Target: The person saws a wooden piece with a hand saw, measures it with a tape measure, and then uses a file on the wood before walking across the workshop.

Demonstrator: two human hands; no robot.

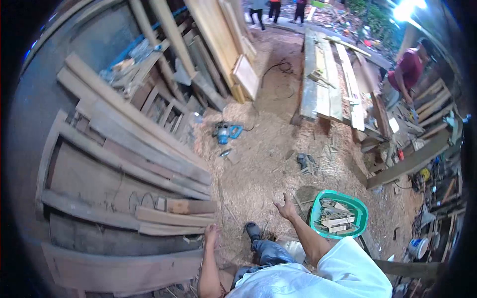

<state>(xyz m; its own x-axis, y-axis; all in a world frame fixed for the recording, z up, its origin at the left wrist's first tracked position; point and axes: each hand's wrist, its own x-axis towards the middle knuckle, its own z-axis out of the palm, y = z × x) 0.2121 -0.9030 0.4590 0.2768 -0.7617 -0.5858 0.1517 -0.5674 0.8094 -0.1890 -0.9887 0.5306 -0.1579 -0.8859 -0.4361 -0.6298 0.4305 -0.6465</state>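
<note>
Planks (171, 218) lie stacked at lower left. The left hand (212, 232) touches their ends, and I cannot tell its grip. The right hand (287, 206) hangs spread above the sawdust floor (258, 164), near a green basin (362, 208) of wood scraps.

Long weathered planks (169, 218) lie stacked flat; a green basin (314, 213) holds short wood offcuts (335, 218).
</note>
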